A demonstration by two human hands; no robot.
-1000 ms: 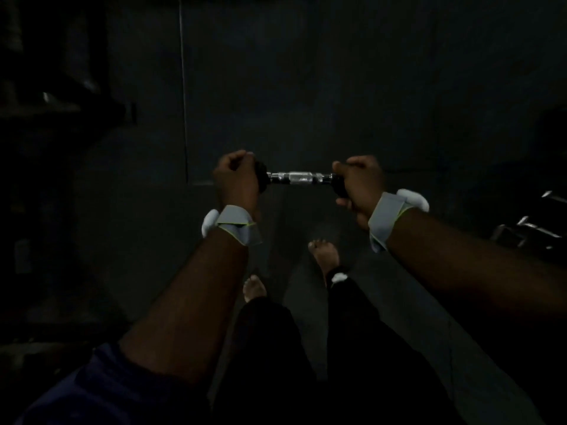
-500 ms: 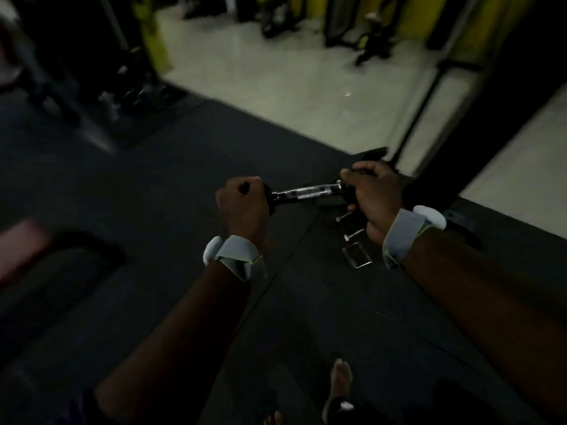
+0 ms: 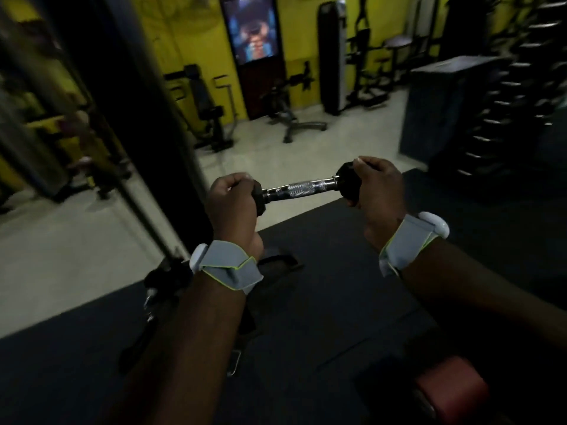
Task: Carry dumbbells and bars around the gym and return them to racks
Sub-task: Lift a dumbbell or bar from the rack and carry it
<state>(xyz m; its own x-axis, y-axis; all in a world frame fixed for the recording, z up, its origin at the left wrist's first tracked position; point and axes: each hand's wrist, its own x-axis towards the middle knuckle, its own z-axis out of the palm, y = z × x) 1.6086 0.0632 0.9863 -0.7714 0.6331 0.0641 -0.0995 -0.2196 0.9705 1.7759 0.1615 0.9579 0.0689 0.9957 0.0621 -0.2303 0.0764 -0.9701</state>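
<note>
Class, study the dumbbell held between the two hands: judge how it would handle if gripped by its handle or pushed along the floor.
Probably rigid: the dumbbell spans straight between left hand and right hand. Its knurled chrome handle likely resists slipping. The faceted left head suggests it would not roll far.

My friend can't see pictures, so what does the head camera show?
Two hands hold one small dumbbell: left hand grips one black end, right hand the other. Beyond are gym machines against a yellow wall.
</note>
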